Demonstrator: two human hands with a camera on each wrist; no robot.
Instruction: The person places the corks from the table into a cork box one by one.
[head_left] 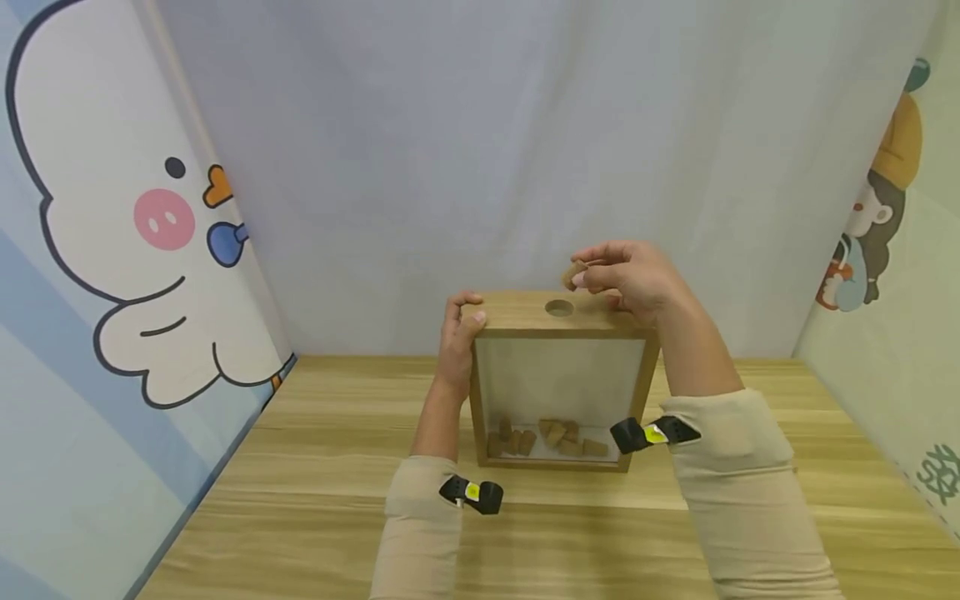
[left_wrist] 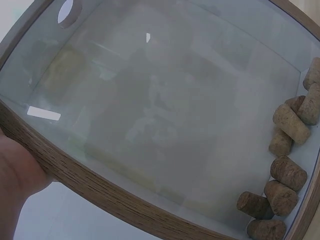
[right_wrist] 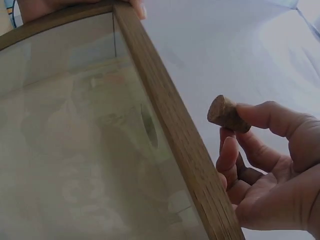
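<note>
A shallow wooden box (head_left: 517, 315) with a clear front stands upright on the table, a round hole (head_left: 558, 308) in its top. Several tapered corks (left_wrist: 290, 124) lie along its bottom. My left hand (head_left: 456, 346) grips the box at the upper left corner, thumb on the top edge. Between the thumb and fingers of my right hand (head_left: 633, 279), one cork (right_wrist: 225, 112) is pinched, tilted, just above the top and close to the hole. The lower fingers of that hand are beside the wooden frame in the right wrist view.
The box rests on a wood-grain table (head_left: 330, 467). Behind it hangs a pale grey curtain (head_left: 390, 183). Cartoon-printed panels (head_left: 90, 275) flank the table at left and right. Black wrist cameras (head_left: 472, 493) are strapped over both sleeves.
</note>
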